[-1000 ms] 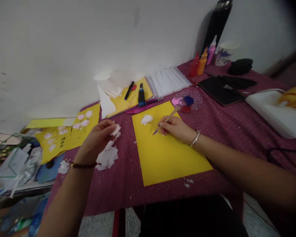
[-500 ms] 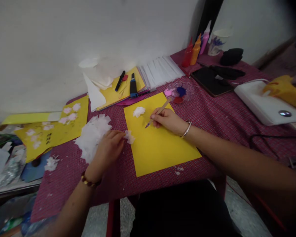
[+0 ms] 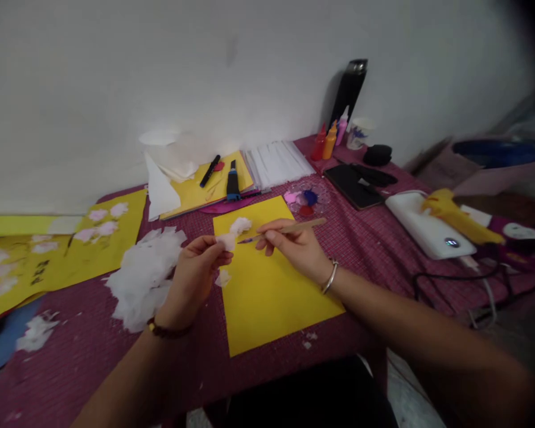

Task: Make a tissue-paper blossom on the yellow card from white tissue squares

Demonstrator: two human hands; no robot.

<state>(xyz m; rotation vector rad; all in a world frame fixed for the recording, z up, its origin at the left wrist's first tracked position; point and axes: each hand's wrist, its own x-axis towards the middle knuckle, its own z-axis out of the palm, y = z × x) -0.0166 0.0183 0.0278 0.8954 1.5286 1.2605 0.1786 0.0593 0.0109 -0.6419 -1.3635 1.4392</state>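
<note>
My left hand (image 3: 201, 264) is closed in a pinch on a small white tissue paper piece (image 3: 227, 241), held above the left edge of a yellow paper sheet (image 3: 276, 291). In my right hand (image 3: 292, 244) is a thin paintbrush (image 3: 305, 225), its purple-tinted tip pointing left, close to that tissue piece. A crumpled white tissue flower (image 3: 241, 224) sits near the sheet's top left corner. Another thin tissue scrap (image 3: 223, 277) lies over the sheet's left edge. Left of my left hand is a heap of white tissue pieces (image 3: 145, 279).
A paint palette (image 3: 323, 199) with pink, blue and red paint lies behind the sheet. Decorated yellow paper (image 3: 116, 252) lies at left. Farther back are a cutter (image 3: 233, 183), a marker (image 3: 210, 171) and paint bottles (image 3: 330, 141). A white power bank (image 3: 421, 223) and cables are at right.
My left hand has lifted a tissue piece up over the sheet's edge. My right hand has tilted the brush flatter, bringing its tip close to it. The view has shifted right.
</note>
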